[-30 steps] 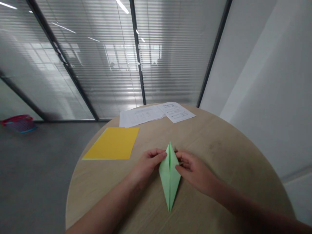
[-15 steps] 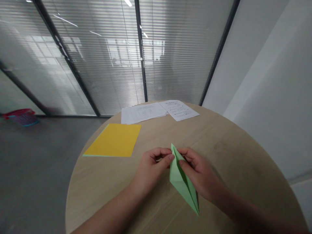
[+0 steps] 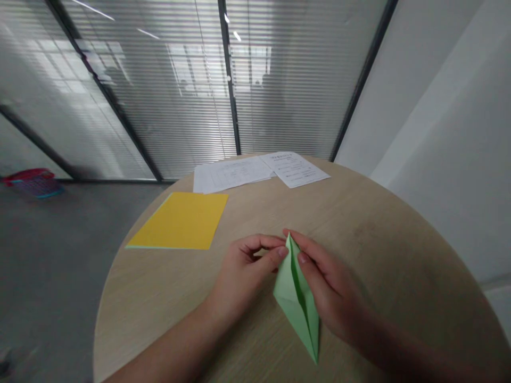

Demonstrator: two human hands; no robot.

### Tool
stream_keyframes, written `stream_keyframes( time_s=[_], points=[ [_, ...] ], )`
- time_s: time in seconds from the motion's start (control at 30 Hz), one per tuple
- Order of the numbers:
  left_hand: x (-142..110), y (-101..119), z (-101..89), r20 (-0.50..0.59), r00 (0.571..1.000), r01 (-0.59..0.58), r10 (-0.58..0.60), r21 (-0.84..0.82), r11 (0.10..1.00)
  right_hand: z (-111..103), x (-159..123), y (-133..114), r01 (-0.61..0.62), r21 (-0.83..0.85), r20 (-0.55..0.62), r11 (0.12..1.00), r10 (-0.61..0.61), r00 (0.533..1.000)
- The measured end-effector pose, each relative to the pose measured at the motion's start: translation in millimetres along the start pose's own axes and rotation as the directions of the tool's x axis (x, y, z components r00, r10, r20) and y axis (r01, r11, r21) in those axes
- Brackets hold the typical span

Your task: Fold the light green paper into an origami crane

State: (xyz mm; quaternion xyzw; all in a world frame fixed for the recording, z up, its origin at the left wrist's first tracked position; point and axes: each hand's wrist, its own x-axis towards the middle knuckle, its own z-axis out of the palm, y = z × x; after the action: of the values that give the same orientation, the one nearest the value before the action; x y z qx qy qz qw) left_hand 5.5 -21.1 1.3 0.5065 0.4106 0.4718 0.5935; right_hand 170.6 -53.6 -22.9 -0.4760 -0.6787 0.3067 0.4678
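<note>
A light green sheet of paper (image 3: 293, 298), folded into a long narrow diamond with a split along its middle, is held between my two hands over the table. My left hand (image 3: 247, 271) pinches its left edge near the far tip, thumb on top. My right hand (image 3: 325, 282) grips the right edge, its thumb pressing on the upper face and its index finger reaching behind the far tip. The near tip points toward me. The fingers under the paper are partly hidden.
A yellow sheet stack (image 3: 179, 221) with a green edge lies at the left of the round wooden table (image 3: 383, 255). White printed papers (image 3: 235, 173) lie at the far edge. A red and blue basket (image 3: 34, 182) stands on the floor, by the blinds-covered glass wall.
My right hand's index finger has moved up to the far tip of the green paper. The paper has turned slightly, its near tip shifting left. The camera view has tilted down a little.
</note>
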Motion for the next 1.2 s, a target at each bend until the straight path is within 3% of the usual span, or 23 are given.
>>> stream_keyframes(
  time_s=[0.23, 0.4, 0.53, 0.67, 0.83, 1.2],
  points=[
    [-1.9, -0.3, -0.6, 0.067, 0.996, 0.067, -0.064, -0.048, 0.997, -1.6, -4.0, 2.8, 0.028, 0.001, 0.041, 1.0, -0.028, 0.999],
    [-1.8, 0.8, -0.2, 0.021, 0.996, 0.082, -0.081, -0.066, 0.994, 0.4, -2.9, 0.8, 0.067, -0.025, -0.014, 0.997, -0.067, 0.998],
    [-3.0, 0.5, 0.5, -0.03, 0.997, 0.066, -0.069, -0.094, 0.993, 2.1, -1.3, -0.8, 0.077, 0.045, -0.082, 0.996, -0.073, 0.994],
    [-3.4, -0.2, 1.8, -0.061, 0.997, 0.045, -0.052, -0.102, 0.994, 1.9, 2.1, -1.0, 0.015, 0.125, -0.109, 0.992, -0.001, 0.994],
    [-1.6, -4.8, 4.1, -0.05, 0.997, 0.041, -0.051, -0.187, 0.982, -0.1, 6.4, 0.5, -0.097, 0.174, -0.058, 0.98, 0.108, 0.992],
    [0.8, -4.7, 0.3, 0.115, 0.972, 0.225, -0.206, -0.191, 0.955, -0.4, 4.6, -2.6, 0.005, 0.066, -0.047, 0.998, -0.002, 0.999]
  ],
)
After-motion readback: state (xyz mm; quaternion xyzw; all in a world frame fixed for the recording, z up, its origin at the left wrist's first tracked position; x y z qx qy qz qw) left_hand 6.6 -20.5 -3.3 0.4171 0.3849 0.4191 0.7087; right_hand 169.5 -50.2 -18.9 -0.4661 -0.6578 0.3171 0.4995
